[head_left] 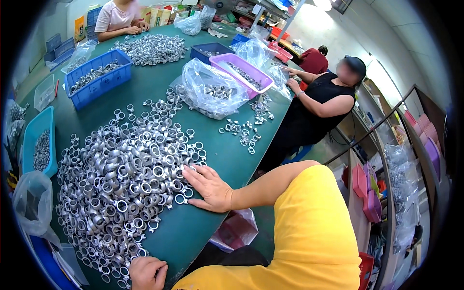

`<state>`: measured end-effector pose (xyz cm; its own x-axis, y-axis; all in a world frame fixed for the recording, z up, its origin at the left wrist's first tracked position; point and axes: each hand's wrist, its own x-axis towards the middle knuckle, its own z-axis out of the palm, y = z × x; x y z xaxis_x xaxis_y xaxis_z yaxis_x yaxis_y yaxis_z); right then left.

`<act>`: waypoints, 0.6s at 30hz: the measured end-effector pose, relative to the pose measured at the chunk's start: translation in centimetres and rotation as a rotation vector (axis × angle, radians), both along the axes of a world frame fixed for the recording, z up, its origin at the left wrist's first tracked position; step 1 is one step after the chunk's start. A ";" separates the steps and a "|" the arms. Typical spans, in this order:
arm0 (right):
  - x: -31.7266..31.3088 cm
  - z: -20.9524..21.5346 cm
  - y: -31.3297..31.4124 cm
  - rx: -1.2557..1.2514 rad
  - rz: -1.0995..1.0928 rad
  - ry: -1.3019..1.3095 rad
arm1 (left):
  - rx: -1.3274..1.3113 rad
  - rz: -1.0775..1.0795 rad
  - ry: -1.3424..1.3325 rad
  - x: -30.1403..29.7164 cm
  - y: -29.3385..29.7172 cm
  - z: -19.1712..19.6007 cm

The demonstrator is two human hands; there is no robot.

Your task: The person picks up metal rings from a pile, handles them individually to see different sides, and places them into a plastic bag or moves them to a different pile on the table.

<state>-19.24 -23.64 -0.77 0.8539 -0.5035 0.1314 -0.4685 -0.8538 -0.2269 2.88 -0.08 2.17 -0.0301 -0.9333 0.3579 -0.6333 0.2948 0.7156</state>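
Note:
A wide heap of silver-grey metal rings [121, 169], each with a small lug, lies on the green tabletop [188, 241]. My right hand [210, 189] rests at the heap's right edge, palm down with fingers stretched out, its fingertips touching the outermost rings. At the heap's near edge, low in the picture, my left hand [147, 273] is closed, with fingers curled and thumb against them. Whatever it may hold is hidden by the fingers. Some rings lie right beside its knuckles.
Around the heap stand a teal tray [52, 116], a blue crate [121, 72], a clear bag of parts [208, 89] and a purple tray [263, 79]. A person in black [314, 106] works at the right edge. Another in pink [116, 19] sits beyond a far pile [152, 48].

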 end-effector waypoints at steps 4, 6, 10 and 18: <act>-0.2 0.1 0.1 0.008 -0.007 0.000 | 0.016 -0.017 0.015 0.0 -0.1 0.3; -0.2 0.0 0.1 0.013 -0.007 -0.001 | 0.020 -0.023 0.010 0.1 0.0 0.3; -0.1 0.0 0.1 0.007 -0.008 0.007 | 0.010 -0.024 0.014 0.1 0.1 0.3; -0.5 0.0 0.2 -0.012 -0.023 0.008 | -0.016 -0.027 0.012 -0.2 0.0 0.3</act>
<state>-19.70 -23.42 -0.79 0.8431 -0.5217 0.1303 -0.4901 -0.8453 -0.2128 2.71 -0.07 2.48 -0.0511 -0.9264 0.3729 -0.6162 0.3231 0.7182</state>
